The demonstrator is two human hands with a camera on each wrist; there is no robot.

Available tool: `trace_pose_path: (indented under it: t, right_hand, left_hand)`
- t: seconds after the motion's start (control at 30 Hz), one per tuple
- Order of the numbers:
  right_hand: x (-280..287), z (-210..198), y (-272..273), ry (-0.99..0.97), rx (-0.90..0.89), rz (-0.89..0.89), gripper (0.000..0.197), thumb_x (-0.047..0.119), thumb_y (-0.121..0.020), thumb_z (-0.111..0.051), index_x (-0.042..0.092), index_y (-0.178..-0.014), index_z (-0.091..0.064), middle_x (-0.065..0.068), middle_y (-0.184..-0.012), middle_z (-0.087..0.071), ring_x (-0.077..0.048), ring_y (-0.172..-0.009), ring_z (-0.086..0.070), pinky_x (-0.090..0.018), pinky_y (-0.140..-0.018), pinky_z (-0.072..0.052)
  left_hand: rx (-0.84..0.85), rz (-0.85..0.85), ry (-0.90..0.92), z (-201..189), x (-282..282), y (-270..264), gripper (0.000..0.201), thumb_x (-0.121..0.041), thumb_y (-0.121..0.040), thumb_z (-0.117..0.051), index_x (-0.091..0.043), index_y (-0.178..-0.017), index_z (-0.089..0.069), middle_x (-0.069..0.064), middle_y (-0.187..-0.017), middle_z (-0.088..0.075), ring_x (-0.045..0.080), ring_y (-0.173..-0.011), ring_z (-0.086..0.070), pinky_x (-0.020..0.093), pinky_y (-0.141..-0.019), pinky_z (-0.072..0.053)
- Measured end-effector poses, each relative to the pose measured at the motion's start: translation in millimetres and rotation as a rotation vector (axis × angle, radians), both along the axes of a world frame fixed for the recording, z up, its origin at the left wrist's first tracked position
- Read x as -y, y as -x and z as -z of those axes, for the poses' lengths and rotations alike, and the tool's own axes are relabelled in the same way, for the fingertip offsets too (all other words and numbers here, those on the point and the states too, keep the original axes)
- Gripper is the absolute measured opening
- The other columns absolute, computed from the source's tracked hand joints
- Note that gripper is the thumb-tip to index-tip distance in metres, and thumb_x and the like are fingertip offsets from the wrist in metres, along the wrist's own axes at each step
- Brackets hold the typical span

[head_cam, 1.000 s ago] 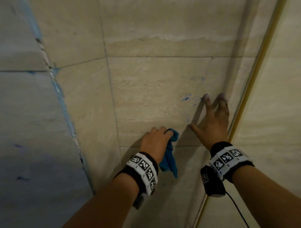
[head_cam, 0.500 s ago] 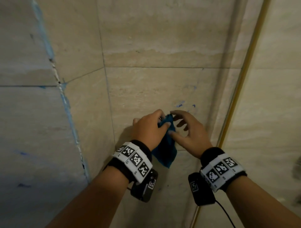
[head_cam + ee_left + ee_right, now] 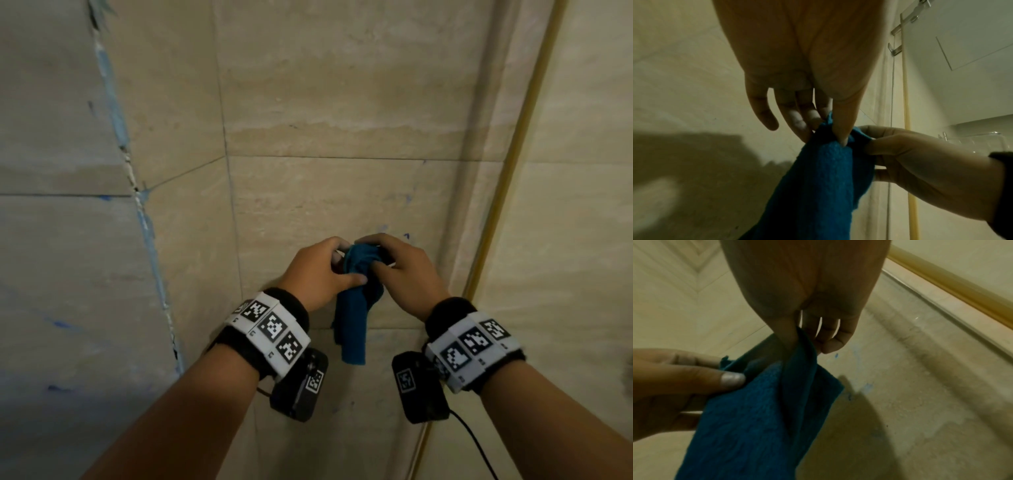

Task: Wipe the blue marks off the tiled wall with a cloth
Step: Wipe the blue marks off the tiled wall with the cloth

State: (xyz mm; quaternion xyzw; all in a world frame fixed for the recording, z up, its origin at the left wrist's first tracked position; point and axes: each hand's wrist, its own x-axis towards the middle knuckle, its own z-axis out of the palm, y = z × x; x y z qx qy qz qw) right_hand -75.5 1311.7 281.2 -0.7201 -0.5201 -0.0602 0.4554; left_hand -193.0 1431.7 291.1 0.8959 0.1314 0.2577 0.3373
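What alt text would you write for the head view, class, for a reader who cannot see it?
Both hands, left and right, hold a bunched blue cloth against a beige tiled wall. Faint blue marks show just above the right hand.

Beige tiled wall (image 3: 342, 102) with blue marks (image 3: 859, 360).
Large stone-look tiles meet at thin grout lines; faint blue smears and dots lie on the tile face near a yellowish vertical trim strip (image 3: 507, 192).
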Motion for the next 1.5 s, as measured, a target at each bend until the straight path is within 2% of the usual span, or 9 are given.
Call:
trace_pose_path:
  t: [0.17,0.33,0.47,0.6,0.77,0.97,1.23,1.37,1.5]
  right_hand:
    - [4.7,1.4,-11.7,-0.058,-0.089,0.099,0.033,0.001,-0.09,-0.05,0.023,-0.112,-0.061,-0.003,-0.1,-0.064,-0.015,-0.087,-0.062,-0.017,-0.067,-0.051]
    - [4.6,-2.7,-7.8,-0.019,0.061,0.223,0.036,0.009,-0.079,-0.066,0.023,-0.109,-0.053,-0.001,-0.095,-0.053,-0.012,-0.076,-0.053,-0.013,-0.055,-0.034]
    - [5.2,-12.8,4.9,-0.052,-0.057,0.128,0.034,0.009,-0.077,-0.068,0.019,-0.098,-0.043,-0.005,-0.07,-0.062,-0.013,-0.057,-0.057,-0.014,-0.047,-0.041]
    - [1.8,-17.1,15.2,-0.044,-0.205,-0.072,0.028,0.006,-0.08,-0.063,0.021,-0.097,-0.046,-0.004,-0.084,-0.067,-0.018,-0.075,-0.066,-0.036,-0.067,-0.057]
    - [-0.9,-13.0,17.8,0.098,-0.126,-0.157,0.055,0.016,-0.076,-0.075,0.03,-0.114,-0.039,0.014,-0.115,-0.054,0.002,-0.1,-0.057,-0.017,-0.073,-0.054]
    - [-0.9,-8.3,12.8,-0.067,-0.061,-0.007,0.029,0.015,-0.087,-0.065,0.021,-0.103,-0.041,0.011,-0.086,-0.06,0.008,-0.071,-0.059,-0.011,-0.056,-0.046]
    - [8.2,-15.0,1.4,-0.297,-0.103,0.265,0.025,0.021,-0.091,-0.062,0.027,-0.107,-0.044,0.005,-0.095,-0.058,-0.004,-0.073,-0.056,-0.014,-0.053,-0.042]
    - [12.1,-25.4,-9.9,-0.467,-0.101,0.39,0.028,0.015,-0.091,-0.061,0.02,-0.116,-0.05,0.006,-0.1,-0.057,-0.007,-0.08,-0.055,-0.017,-0.062,-0.045]
    - [6.3,-41.1,-30.7,-0.636,-0.105,0.525,0.029,0.009,-0.087,-0.062,0.015,-0.114,-0.051,-0.001,-0.108,-0.056,-0.021,-0.1,-0.057,-0.039,-0.085,-0.052]
  left_hand:
    - [-0.029,-0.043,-0.119,-1.8,-7.1,6.8,0.015,-0.025,-0.087,-0.069,-0.019,-0.099,-0.063,-0.014,-0.078,-0.053,-0.002,-0.067,-0.048,0.006,-0.055,-0.036]
    - [0.008,-0.066,-0.197,-4.6,-4.2,6.6,0.014,-0.031,-0.094,-0.057,-0.019,-0.087,-0.055,0.003,-0.085,-0.054,0.018,-0.077,-0.052,0.032,-0.066,-0.04]
    - [0.059,-0.083,-0.115,-6.9,-4.2,7.3,0.02,-0.031,-0.096,-0.053,-0.011,-0.091,-0.054,0.012,-0.081,-0.062,0.027,-0.075,-0.059,0.042,-0.067,-0.047]
    - [0.109,-0.06,-0.058,-9.7,-0.8,6.4,0.02,-0.03,-0.097,-0.052,-0.01,-0.098,-0.054,0.012,-0.085,-0.063,0.025,-0.077,-0.06,0.038,-0.067,-0.047]
    - [0.129,-0.022,0.004,-12.5,3.5,4.7,0.018,-0.031,-0.098,-0.051,-0.013,-0.097,-0.051,0.006,-0.081,-0.061,0.018,-0.07,-0.057,0.02,-0.053,-0.038]
    - [0.12,0.031,-0.075,-13.8,8.6,0.2,0.02,-0.037,-0.094,-0.056,-0.018,-0.103,-0.057,0.001,-0.096,-0.06,0.015,-0.085,-0.059,0.025,-0.07,-0.046]
    - [0.255,-0.416,-0.741,-9.4,-8.2,-8.4,0.063,-0.037,-0.088,-0.058,-0.022,-0.145,-0.035,0.007,-0.156,-0.021,0.025,-0.142,-0.015,0.054,-0.113,-0.019]
    - [0.066,-0.494,-0.865,-3.9,-18.9,-23.7,0.085,-0.055,-0.089,-0.045,-0.029,-0.149,0.009,0.004,-0.156,0.021,0.026,-0.143,0.017,0.063,-0.113,0.0]
    - [-0.164,-0.476,-0.851,-0.6,-30.2,-29.4,0.105,-0.077,-0.08,-0.041,-0.034,-0.142,0.033,0.001,-0.145,0.047,0.026,-0.135,0.04,0.064,-0.109,0.013]
